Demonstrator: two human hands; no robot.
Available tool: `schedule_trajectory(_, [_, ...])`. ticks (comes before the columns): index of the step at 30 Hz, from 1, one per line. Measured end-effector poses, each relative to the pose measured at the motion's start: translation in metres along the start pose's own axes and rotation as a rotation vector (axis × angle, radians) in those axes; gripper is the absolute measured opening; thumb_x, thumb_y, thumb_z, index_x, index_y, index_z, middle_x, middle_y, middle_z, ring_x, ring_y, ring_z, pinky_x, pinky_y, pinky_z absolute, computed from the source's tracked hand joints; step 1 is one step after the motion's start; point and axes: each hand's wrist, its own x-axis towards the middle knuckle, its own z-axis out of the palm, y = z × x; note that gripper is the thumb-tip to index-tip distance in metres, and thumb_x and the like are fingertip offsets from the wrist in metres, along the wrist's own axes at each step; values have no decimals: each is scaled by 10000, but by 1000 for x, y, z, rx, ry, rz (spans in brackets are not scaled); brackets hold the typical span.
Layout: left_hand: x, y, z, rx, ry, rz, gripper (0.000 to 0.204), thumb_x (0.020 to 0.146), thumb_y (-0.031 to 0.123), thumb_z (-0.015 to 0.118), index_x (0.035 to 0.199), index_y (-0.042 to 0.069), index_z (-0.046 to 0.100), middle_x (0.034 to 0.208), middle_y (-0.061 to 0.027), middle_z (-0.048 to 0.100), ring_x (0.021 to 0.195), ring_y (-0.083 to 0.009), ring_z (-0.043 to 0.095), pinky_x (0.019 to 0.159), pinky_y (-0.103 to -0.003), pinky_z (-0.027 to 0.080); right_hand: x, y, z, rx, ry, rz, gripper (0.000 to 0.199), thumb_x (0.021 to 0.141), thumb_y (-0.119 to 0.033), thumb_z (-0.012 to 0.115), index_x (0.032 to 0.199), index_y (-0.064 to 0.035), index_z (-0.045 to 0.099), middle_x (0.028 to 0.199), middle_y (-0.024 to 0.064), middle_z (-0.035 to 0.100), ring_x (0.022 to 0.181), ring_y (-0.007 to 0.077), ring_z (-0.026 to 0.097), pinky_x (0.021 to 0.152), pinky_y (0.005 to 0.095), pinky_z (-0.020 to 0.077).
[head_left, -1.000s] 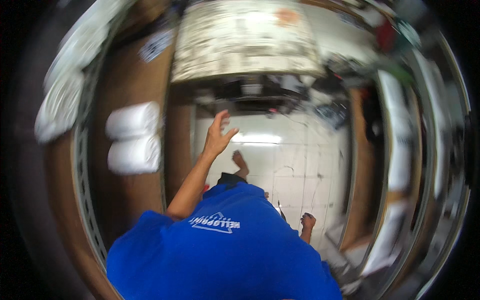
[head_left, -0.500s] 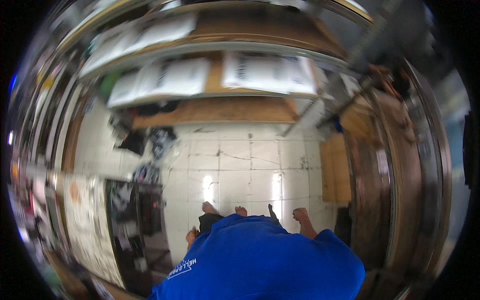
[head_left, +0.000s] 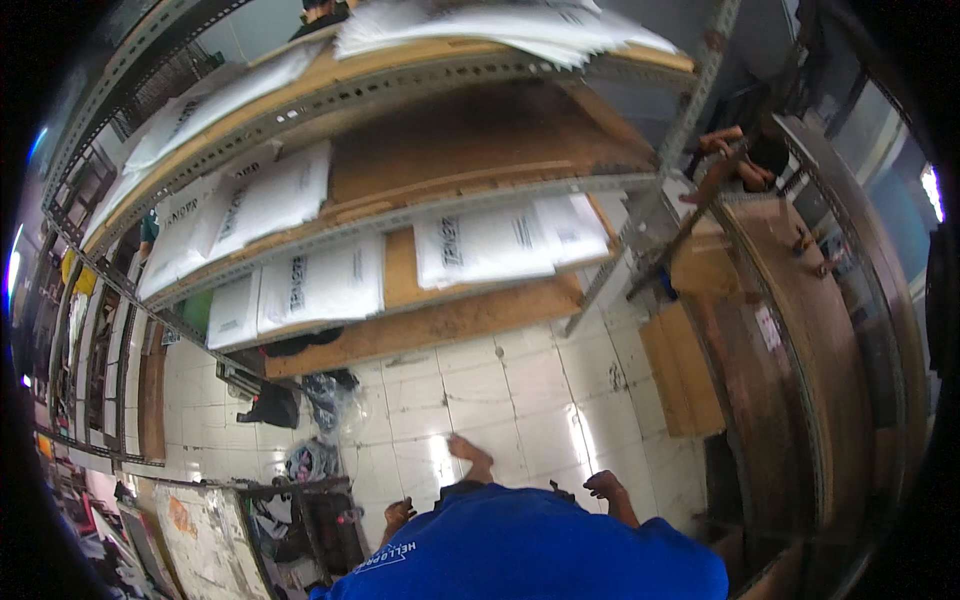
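My left hand (head_left: 398, 513) hangs low beside my blue shirt, its fingers loosely bent and apart, with nothing seen in it. My right hand (head_left: 604, 487) hangs on the other side, slightly curled, and it too holds nothing that shows. Both are away from the shelves. One bare foot (head_left: 468, 449) shows on the floor between them. In front of me stands a metal rack with wooden shelves. Flat stacks of white printed bags lie on its middle shelf (head_left: 240, 200) and lower shelf (head_left: 490, 240).
More white sheets (head_left: 470, 28) lie on the top shelf. Dark bundles and clear plastic (head_left: 325, 400) sit on the tiled floor at left. A cardboard box (head_left: 683, 370) stands by a wooden bench at right. Another person's arms (head_left: 722, 150) show beyond it.
The view has tilted up and turned, so the rack appears lower, slanted and sharper, with its top shelf showing. My feet have shifted; both hands still hang at my sides.
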Motion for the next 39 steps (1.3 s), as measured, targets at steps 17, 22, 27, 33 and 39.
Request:
schedule_trajectory(17, [99, 116, 2, -301, 5, 42, 426, 882, 287, 735, 1150, -4, 576, 993, -142, 651, 868, -321, 657, 681, -450, 527, -417, -711, -217, -411, 865, -1510, 550, 796, -269, 758, 1270, -36, 604, 831, 173, 693, 637, 209, 671, 576, 309, 521])
schedule_trajectory(22, [130, 100, 27, -385, 2, -94, 564, 920, 372, 671, 1283, -26, 503, 1208, -175, 602, 1064, -363, 617, 798, -505, 510, -411, -890, -229, -739, 1335, -1352, 755, 850, -628, 573, 1259, 6, 615, 1114, 259, 683, 1090, 407, 643, 970, 478, 483])
schedule_trajectory(27, [119, 90, 43, -117, -25, -92, 573, 919, 386, 668, 1279, -27, 500, 1206, -180, 602, 1057, -368, 619, 795, -514, 512, -347, -1017, -248, -794, 1231, -1135, 863, 776, -712, 558, 1323, -46, 601, 1342, 202, 596, 1251, 337, 568, 1053, 417, 439])
schedule_trajectory(33, [108, 66, 40, -72, -16, -168, 583, 918, 403, 665, 1274, -28, 497, 1203, -187, 602, 1050, -375, 622, 793, -525, 515, -347, -1053, -241, -841, 1022, -992, 732, 712, -611, 678, 1204, -70, 690, 1294, 165, 639, 1198, 302, 598, 1018, 358, 442])
schedule_trajectory(39, [111, 56, 33, -22, -41, -206, 595, 917, 419, 662, 1270, -29, 494, 1201, -194, 603, 1043, -381, 626, 790, -535, 518, -342, -1057, -239, -922, 1044, -800, 707, 594, -497, 763, 1156, -70, 714, 1243, 159, 669, 1119, 290, 646, 959, 343, 485])
